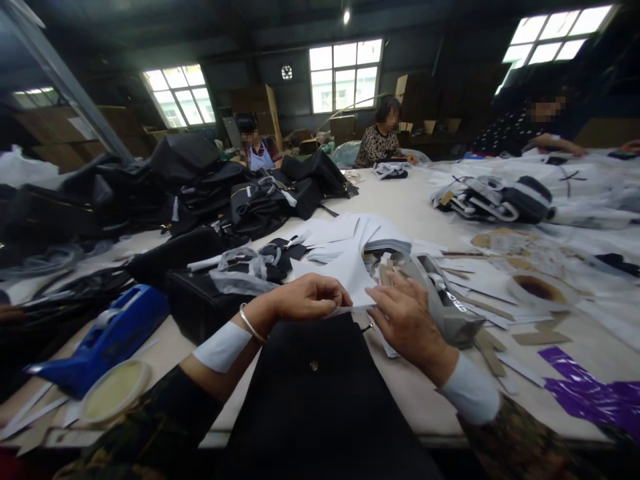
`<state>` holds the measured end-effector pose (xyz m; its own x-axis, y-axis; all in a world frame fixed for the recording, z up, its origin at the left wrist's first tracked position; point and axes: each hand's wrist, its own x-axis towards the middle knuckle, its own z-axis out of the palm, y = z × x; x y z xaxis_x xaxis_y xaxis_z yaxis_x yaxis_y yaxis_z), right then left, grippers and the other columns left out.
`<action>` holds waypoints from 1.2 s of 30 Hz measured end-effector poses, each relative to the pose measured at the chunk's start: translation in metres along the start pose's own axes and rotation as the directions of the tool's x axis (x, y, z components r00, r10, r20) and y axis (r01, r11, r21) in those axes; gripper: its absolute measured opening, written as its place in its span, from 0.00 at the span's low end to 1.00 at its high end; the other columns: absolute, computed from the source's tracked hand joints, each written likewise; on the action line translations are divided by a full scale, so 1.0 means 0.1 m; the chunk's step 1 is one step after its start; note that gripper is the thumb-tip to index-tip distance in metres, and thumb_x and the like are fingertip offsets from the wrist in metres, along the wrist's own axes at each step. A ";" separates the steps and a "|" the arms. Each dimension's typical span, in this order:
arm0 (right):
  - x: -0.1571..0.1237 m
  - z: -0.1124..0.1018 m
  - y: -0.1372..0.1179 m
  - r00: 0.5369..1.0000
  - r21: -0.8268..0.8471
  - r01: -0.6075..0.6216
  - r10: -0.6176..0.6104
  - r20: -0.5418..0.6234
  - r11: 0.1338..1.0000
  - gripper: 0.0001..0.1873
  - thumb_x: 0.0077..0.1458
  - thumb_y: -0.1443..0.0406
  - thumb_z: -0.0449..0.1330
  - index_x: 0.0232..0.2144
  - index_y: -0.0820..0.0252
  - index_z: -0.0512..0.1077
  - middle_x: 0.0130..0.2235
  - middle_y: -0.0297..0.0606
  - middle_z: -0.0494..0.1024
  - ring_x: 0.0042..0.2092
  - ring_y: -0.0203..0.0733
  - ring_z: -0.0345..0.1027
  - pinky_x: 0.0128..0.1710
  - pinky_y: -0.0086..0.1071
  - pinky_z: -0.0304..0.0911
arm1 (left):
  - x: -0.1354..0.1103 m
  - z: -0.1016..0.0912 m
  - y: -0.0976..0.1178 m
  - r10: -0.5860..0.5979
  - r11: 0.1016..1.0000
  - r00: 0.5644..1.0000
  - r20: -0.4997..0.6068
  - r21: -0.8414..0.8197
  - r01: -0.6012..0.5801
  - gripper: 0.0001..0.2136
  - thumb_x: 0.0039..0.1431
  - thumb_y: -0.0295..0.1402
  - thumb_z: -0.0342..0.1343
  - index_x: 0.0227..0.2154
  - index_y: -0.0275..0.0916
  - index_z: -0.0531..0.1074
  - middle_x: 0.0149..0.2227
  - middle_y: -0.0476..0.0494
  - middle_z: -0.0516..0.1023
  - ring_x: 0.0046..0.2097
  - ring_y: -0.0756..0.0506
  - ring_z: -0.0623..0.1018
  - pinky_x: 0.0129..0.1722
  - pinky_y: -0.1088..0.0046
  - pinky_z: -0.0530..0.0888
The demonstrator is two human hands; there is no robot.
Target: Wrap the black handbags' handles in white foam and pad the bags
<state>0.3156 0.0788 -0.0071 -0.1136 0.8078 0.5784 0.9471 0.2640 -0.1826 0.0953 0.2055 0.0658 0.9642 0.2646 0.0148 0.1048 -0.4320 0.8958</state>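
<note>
A black bag (325, 407) with a small round metal stud lies flat directly in front of me. Above its far edge, my left hand (313, 298) is closed, its curled fingers pinching the near edge of a white paper sheet (350, 270). A silver bangle and a white patch are on that wrist. My right hand (407, 317) holds the same edge from the other side, thumb below and fingers above. A thin whitish strip shows between the hands; I cannot tell whether it is paper or film. Behind them lies a stack of white paper (387, 237).
A blue tape dispenser (120, 327) and a tape roll (116, 390) lie at left, a grey tape dispenser (450, 310) at right. Black bags (195, 173) are heaped at back left. Cardboard scraps, another tape roll (540, 290) and purple film (585, 387) lie right. Several people work across the table.
</note>
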 end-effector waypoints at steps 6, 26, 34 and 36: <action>0.06 -0.05 -0.34 0.992 0.372 -0.029 -0.019 0.127 0.928 0.12 0.62 0.64 0.57 0.27 0.59 0.75 0.29 0.38 0.77 0.34 0.41 0.70 0.38 0.35 0.62 | -0.53 0.17 -0.11 -0.083 0.948 0.966 -0.245 -0.318 0.001 0.19 0.57 0.47 0.59 0.38 0.33 0.75 0.43 0.35 0.79 0.46 0.40 0.78 0.49 0.65 0.71; -0.04 -0.39 -0.99 0.968 0.385 -0.130 0.034 0.247 0.914 0.15 0.57 0.59 0.61 0.21 0.59 0.68 0.24 0.32 0.72 0.28 0.37 0.65 0.30 0.31 0.59 | -1.33 0.60 -0.20 -0.093 0.991 0.759 -0.645 0.017 0.136 0.14 0.51 0.39 0.63 0.19 0.34 0.71 0.22 0.52 0.67 0.28 0.51 0.68 0.29 0.77 0.66; 0.04 -0.58 -1.05 0.967 0.459 -0.123 0.003 0.253 0.880 0.14 0.55 0.60 0.63 0.43 0.61 0.76 0.37 0.40 0.80 0.37 0.43 0.72 0.37 0.34 0.67 | -1.27 0.81 0.12 0.059 0.938 0.771 -0.634 0.300 0.174 0.12 0.53 0.34 0.64 0.19 0.36 0.70 0.23 0.51 0.70 0.28 0.51 0.68 0.30 0.75 0.63; 0.08 -0.63 -1.08 0.976 0.445 -0.104 0.004 0.219 0.889 0.14 0.55 0.59 0.63 0.42 0.61 0.76 0.35 0.39 0.80 0.36 0.42 0.72 0.36 0.34 0.67 | -1.22 0.85 0.22 0.093 0.897 0.791 -0.604 0.395 0.196 0.11 0.54 0.33 0.63 0.19 0.37 0.72 0.24 0.49 0.72 0.29 0.50 0.69 0.31 0.74 0.63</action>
<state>0.2316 0.0236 0.0677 -0.1725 0.9046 0.3899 0.7203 0.3859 -0.5765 0.0007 0.0904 0.0458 0.6256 0.6903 0.3634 0.3795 -0.6763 0.6313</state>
